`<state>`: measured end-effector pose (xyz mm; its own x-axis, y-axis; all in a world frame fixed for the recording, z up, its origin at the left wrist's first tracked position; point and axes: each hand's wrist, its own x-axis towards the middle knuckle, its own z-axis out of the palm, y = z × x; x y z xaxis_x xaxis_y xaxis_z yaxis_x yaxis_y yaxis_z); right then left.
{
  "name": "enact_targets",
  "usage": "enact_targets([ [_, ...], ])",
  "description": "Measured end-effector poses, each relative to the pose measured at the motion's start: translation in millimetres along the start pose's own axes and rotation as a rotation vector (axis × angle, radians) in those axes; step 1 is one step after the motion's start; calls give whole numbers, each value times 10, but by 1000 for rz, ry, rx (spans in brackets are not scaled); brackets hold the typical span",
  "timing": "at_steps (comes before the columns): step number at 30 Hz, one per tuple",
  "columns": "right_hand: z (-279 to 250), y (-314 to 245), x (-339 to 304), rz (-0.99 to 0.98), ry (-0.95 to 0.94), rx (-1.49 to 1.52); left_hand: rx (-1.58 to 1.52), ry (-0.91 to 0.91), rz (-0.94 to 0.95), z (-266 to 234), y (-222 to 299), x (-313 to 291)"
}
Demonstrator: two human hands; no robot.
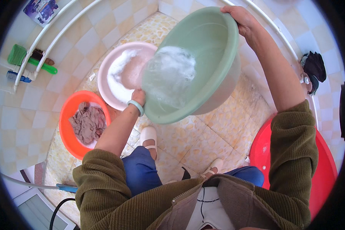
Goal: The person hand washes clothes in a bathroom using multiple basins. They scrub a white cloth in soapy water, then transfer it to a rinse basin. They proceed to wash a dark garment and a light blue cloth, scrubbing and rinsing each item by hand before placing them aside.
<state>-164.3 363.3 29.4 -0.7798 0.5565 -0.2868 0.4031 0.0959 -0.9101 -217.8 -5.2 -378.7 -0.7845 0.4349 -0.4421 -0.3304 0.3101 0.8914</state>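
Observation:
A large pale green basin (214,42) is tilted up between my two hands, its low side toward the left. Sudsy water (172,73) lies in its lower part, near the rim. My left hand (138,96), with a light bracelet at the wrist, grips the near left rim. At the far right, my right hand (239,18) is closed over the raised rim. Beneath the low side stands a pink basin (103,82) holding white foam; the green one partly hides it. Whether water is running across between them is hard to tell.
An orange basin (65,132) with crumpled brownish cloth (88,120) stands left. A red tub (322,161) is at the right. Brushes (36,59) hang by the left wall rails, dark cloth (314,69) on the right wall. Tiled floor (195,145) lies around my feet.

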Motion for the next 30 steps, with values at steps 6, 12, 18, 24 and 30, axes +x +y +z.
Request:
enact_targets([
  [6,394,-156,108,-222,13,131,-224,20,-232,235,462,-402],
  [12,1263,-645,5,-302,-204,245,-23,-57,-224,152,214,-211],
  [18,2197,-790,-522,-475,-412,-19,-191,-92,-217,516,458,-326],
  [24,2560,-941,-925,-706,-488,-147,-318,-109,-216,682,510,-393],
  [30,2427,-892,-1065,-707,-475,-89,-396,-135,-208,814,615,-364],
])
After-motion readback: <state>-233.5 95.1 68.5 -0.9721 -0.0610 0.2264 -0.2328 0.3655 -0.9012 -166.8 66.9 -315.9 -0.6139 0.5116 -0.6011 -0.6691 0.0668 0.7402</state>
